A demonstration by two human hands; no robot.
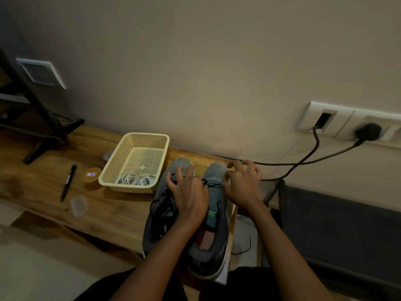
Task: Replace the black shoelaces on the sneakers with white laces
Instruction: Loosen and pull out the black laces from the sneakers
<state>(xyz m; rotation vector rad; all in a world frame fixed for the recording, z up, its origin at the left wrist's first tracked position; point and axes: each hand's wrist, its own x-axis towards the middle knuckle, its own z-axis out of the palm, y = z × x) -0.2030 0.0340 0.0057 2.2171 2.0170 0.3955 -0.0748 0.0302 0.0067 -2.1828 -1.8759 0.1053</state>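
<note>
Two grey mesh sneakers (213, 240) sat side by side at the near edge of the wooden table (108, 213), toes pointing far. Left hand (186, 192) lay clawed over the left sneaker's loose black laces (165, 205); couldn't tell if it gripped anything. Right hand (243, 183) pinched a taut black shoelace strand (213, 184) over the right sneaker's toe end. Left and farther, a cream perforated plastic basket (112, 168) held coiled white laces (135, 178). Left of that were a round wooden box (92, 175) and a black pen (68, 182). A white wall socket panel (342, 122) was far right.
</note>
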